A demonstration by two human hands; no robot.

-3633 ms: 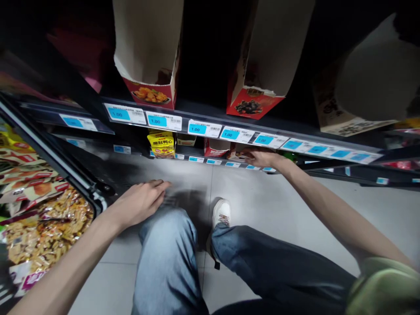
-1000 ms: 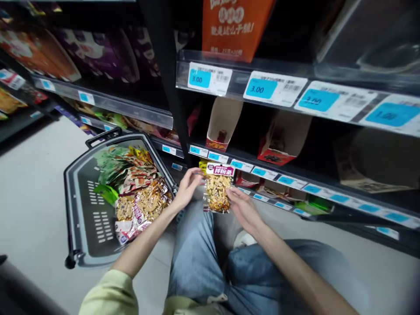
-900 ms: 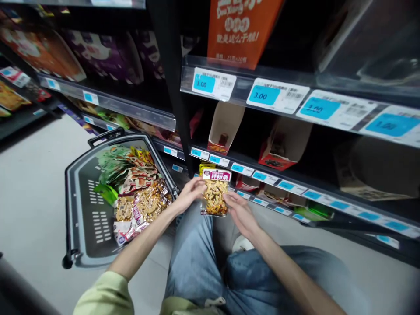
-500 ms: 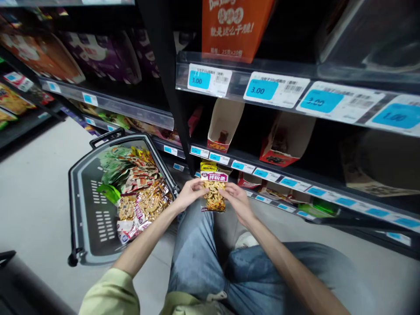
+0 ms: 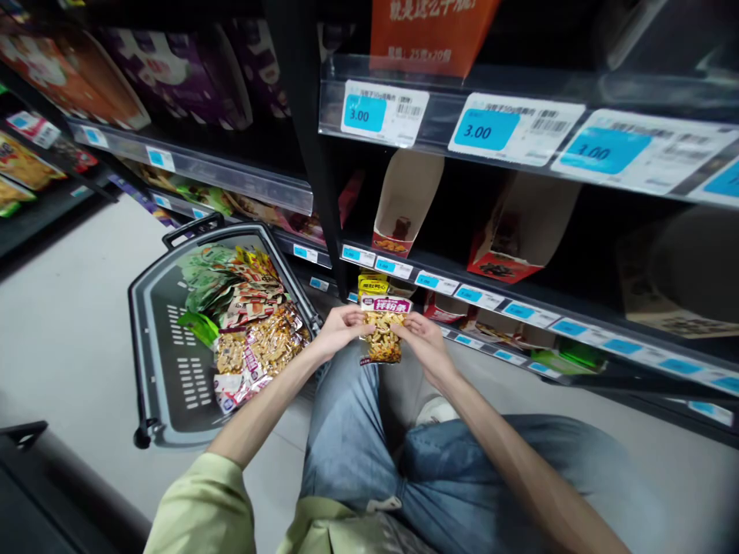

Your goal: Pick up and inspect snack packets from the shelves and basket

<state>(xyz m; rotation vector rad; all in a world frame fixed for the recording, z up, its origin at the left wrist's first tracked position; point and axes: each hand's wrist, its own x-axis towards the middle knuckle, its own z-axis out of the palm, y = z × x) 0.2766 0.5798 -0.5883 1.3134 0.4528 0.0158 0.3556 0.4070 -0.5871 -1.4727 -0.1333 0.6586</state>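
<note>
Between my two hands is a small snack packet [image 5: 383, 332], upright, with a purple-and-white top and a clear lower part full of golden-brown pieces. My left hand [image 5: 345, 331] pinches its left edge between thumb and fingers. On the opposite edge, my right hand [image 5: 426, 345] grips it the same way. Just behind the packet, a yellow packet [image 5: 372, 284] shows at the bottom shelf. To the left of my hands stands a grey shopping basket [image 5: 165, 385] on the floor. Packets like the held one [image 5: 262, 350], green packets [image 5: 205, 285] and red-and-white packets [image 5: 257, 298] lie in it.
Shelf edges with price tags [image 5: 516, 129] run across in front of me. Open cartons [image 5: 409, 204] stand on the middle shelf, and an orange box [image 5: 430, 38] is above. A dark upright post [image 5: 309, 115] divides the shelving. A black object [image 5: 51, 492] stands at lower left.
The view has shifted slightly, so the shelves sit higher and the basket and hands a little further right. Both hands keep their hold on the snack packet.
</note>
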